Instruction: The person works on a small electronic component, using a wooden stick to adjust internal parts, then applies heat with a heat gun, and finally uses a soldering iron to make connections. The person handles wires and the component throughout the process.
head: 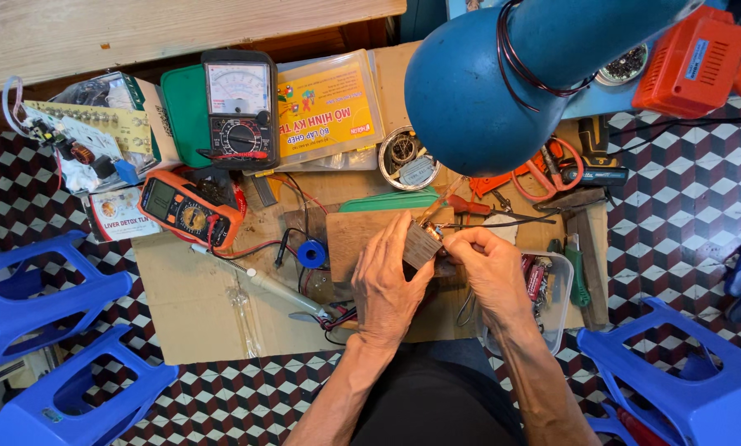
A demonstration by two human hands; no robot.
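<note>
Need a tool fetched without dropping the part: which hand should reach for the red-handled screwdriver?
Probably the right hand: the red-handled screwdriver lies just above it, while the left hand cradles the small brown block.

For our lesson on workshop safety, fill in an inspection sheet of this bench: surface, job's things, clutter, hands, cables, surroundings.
Surface: cardboard sheet on a checkered floor, with a wooden board on it.
Job's things: small block with copper wire, held over the board.
Clutter: two multimeters, circuit board, parts box, solder spool, soldering iron, scissors, red tool, plastic tub.
Hands: left hand and right hand both grip the block.
Cables: red and black leads trail from the meters.
Surroundings: blue lamp overhead, blue stools on both sides.
</note>
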